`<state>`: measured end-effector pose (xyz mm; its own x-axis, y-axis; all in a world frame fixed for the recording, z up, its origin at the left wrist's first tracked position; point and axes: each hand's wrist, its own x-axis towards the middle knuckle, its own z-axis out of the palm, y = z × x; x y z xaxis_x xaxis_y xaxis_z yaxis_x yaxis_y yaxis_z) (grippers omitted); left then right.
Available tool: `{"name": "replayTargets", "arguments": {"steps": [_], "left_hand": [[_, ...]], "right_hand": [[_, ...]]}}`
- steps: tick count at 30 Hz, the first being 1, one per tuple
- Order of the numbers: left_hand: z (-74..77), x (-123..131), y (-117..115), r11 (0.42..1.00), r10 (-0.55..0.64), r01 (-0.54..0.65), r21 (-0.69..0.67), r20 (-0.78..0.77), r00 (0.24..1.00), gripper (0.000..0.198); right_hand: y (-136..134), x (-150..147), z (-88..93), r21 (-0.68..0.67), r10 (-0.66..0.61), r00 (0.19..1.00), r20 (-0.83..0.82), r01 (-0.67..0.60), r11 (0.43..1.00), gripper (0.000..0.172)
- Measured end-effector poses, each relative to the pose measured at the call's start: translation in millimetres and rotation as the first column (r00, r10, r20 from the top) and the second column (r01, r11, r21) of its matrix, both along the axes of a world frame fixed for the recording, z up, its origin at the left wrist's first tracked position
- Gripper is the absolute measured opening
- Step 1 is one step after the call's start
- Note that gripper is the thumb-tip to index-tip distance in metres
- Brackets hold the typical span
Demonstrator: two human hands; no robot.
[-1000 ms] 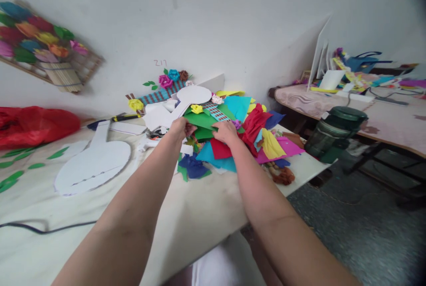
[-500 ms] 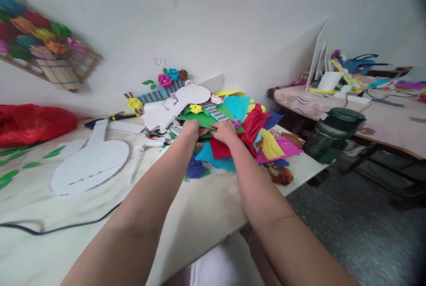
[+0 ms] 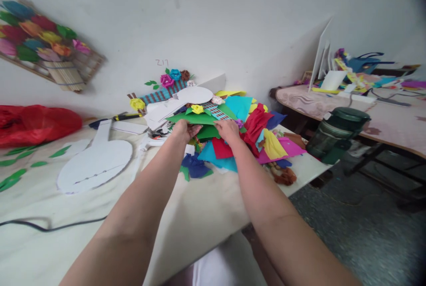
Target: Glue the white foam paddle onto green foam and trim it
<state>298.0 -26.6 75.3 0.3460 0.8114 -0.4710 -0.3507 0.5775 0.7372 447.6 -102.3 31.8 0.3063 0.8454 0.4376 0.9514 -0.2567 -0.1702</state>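
Both my arms reach forward over a pale table (image 3: 199, 215) into a heap of coloured paper pieces (image 3: 262, 137). My left hand (image 3: 185, 129) is closed on the near edge of a green paper sheet (image 3: 193, 118) and lifts it off the heap. My right hand (image 3: 228, 130) rests on the heap beside the green sheet, fingers curled at a lower green piece (image 3: 208, 132); whether it grips is unclear. A small yellow paper flower (image 3: 197, 109) lies on the green sheet. Red and teal sheets lie under my right wrist.
A white guitar-shaped cutout (image 3: 95, 164) lies at the left, with green paper leaves (image 3: 13, 175), a black cable (image 3: 49, 226) and a red plastic bag (image 3: 36, 124). A paper flower panel (image 3: 40, 46) leans on the wall. A dark green jar (image 3: 337, 133) stands right; a cluttered second table (image 3: 382, 117) beyond.
My left hand has shifted slightly left and raised the green sheet higher off the heap. My right hand has stayed nearly in place.
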Motion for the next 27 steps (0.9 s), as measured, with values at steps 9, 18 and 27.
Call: {"name": "replayTargets", "arguments": {"steps": [9, 18, 27], "left_hand": [[-1.3, 23, -17, 0.995, -0.034, 0.042, 0.091, -0.096, 0.995, 0.025], [13.9, 0, -11, 0.998, -0.065, 0.065, -0.017, 0.000, 0.998, 0.021], [11.2, -16, -7, 0.995, -0.076, 0.074, -0.064, -0.028, 0.997, 0.017]], "right_hand": [[2, 0, -5.4, 0.025, 0.003, 1.000, 0.019, -0.004, 1.000, 0.033], [6, 0, -6.0, -0.019, -0.049, 0.996, 0.069, 0.050, 0.999, 0.035], [7, -7, 27.5, -0.014, -0.151, 0.989, 0.005, 0.151, 0.988, 0.038]]}}
